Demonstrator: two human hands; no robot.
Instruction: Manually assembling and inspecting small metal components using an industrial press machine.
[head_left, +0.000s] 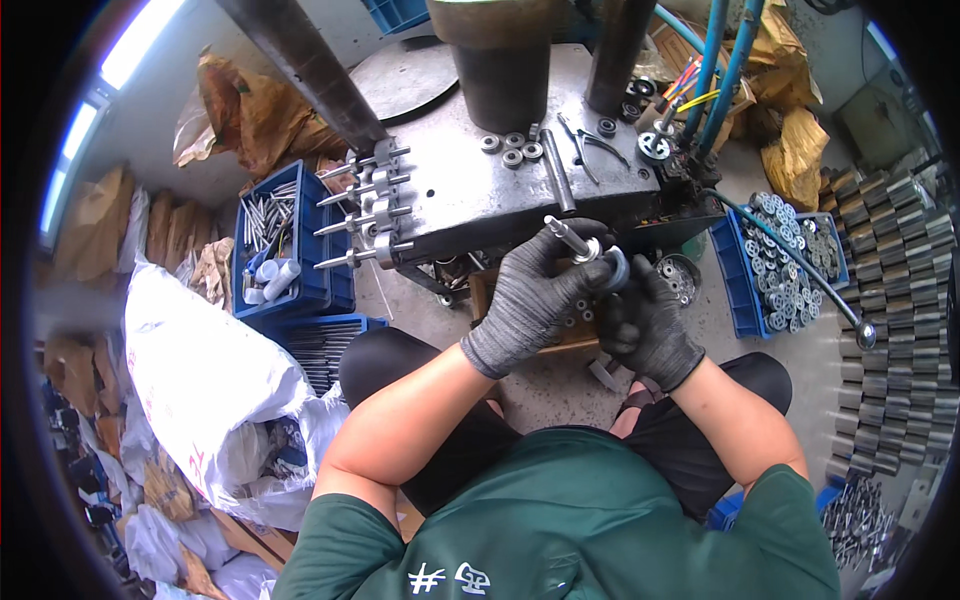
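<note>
Between the seated person's knees and the bench [440, 228], the gloved left hand [545, 292] is clamped on a metal shaft [566, 235], thumb and fingers wrapped about its lower part. The shaft tilts toward 11 o'clock, with a pale disc [589, 250] around it just above the glove. Taking the hands as the dial's centre, a grey-blue ring [619, 268] sits beside the left thumb, on the 3 o'clock side. The gloved right hand [650, 325] is close by that ring with its fingers bent; whether they grip it, I cannot tell.

On the bench, pliers [588, 150] lie at 12 o'clock with their handles spread, a thick rod [557, 172] lies at 11, and a cluster of bearings [514, 156] is farther out at 11. More shafts [345, 258] stick out in a row from the bench edge, between 9 and 10.

At 9 o'clock is a blue crate [243, 262] of pointed metal pieces and white cups. A round bowl [695, 268] of small parts is near the right hand at 3, and beyond it stands a blue bin [735, 285] filled with wheel-like discs [790, 285]. At 6 o'clock, a hammer-shaped tool [605, 374] is on the floor between the feet.
</note>
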